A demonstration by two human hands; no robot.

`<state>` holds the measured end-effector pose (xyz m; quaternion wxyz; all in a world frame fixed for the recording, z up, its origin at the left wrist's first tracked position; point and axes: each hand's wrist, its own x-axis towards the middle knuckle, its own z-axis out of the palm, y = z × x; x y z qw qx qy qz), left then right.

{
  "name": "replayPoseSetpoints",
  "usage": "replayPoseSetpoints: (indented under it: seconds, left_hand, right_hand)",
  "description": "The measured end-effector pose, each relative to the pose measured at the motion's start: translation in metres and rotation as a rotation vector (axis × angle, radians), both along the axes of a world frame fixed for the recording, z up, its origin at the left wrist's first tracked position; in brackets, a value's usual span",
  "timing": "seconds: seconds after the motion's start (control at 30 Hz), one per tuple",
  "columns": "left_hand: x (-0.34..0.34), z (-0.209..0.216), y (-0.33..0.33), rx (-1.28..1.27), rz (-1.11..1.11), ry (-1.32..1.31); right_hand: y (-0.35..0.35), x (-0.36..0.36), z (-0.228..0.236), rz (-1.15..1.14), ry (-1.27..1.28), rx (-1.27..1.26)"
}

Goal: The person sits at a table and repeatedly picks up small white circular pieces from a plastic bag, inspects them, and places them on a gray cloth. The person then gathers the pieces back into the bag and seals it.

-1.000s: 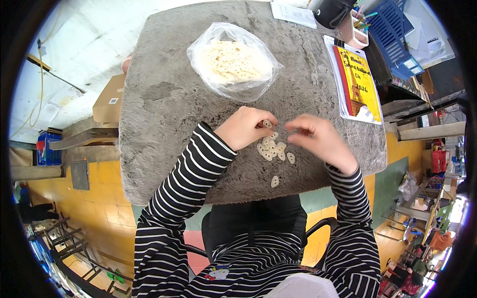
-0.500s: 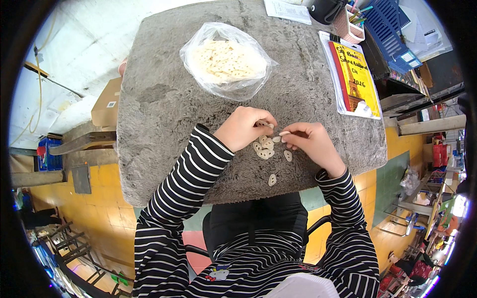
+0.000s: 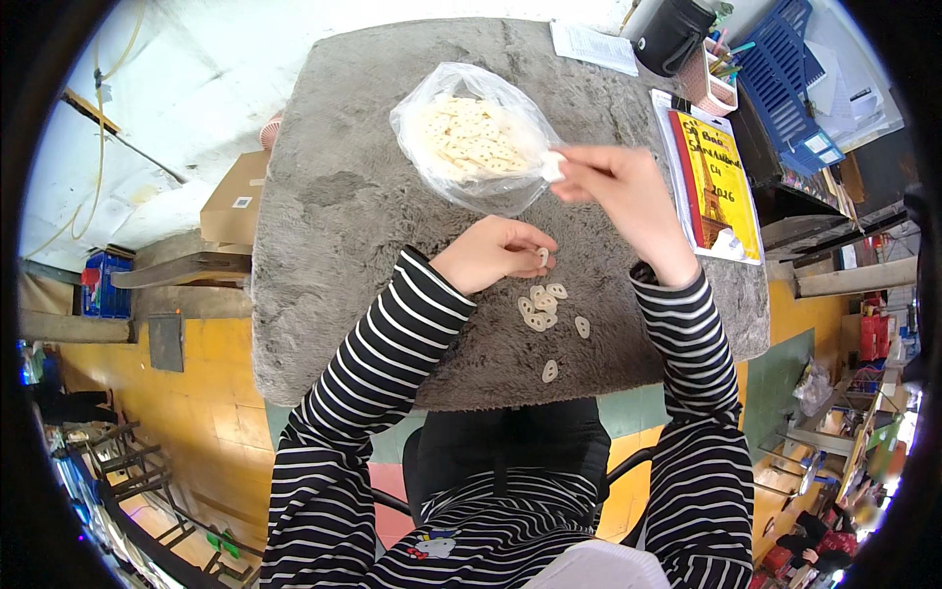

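Observation:
On the grey plush table cover (image 3: 334,206), a clear plastic bag (image 3: 412,128) lies spread open, filled with many small cream oval pieces (image 3: 476,142) that have holes in them. My right hand (image 3: 628,191) is at the bag's right edge, its thumb and fingers pinched on a small whitish piece (image 3: 553,166). Below the bag, my left hand (image 3: 496,253) pinches a pale oval piece (image 3: 543,256) at its fingertips. Several similar pieces lie in a loose cluster (image 3: 539,308) just below it. Two more, one at right (image 3: 583,327) and one nearer me (image 3: 549,371), lie apart.
Along the right side of the table are a yellow and red booklet (image 3: 721,182) in a clear sleeve, a pink pen basket (image 3: 708,79), a black container (image 3: 673,34) and a blue plastic rack (image 3: 785,88). White papers (image 3: 594,47) lie at the far edge. A cardboard box (image 3: 234,201) stands left.
My right hand has gone from beside the left hand up to the bag's right edge, carrying a pale piece. My left hand stays near the cluster, still pinching.

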<state>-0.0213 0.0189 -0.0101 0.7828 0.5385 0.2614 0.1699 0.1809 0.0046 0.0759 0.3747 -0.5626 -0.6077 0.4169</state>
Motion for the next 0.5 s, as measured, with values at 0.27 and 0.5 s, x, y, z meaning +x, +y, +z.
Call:
replayPoseSetpoints:
  seconds: [0.27, 0.5]
  left_hand:
    - [-0.009, 0.021, 0.004, 0.039, 0.115, -0.029]
    - [-0.017, 0.03, 0.033, 1.044, 0.657, 0.367]
  right_hand:
    - [-0.019, -0.007, 0.016, 0.001, -0.146, 0.234]
    - [-0.12, 0.012, -0.021, 0.069, -0.448, 0.172]
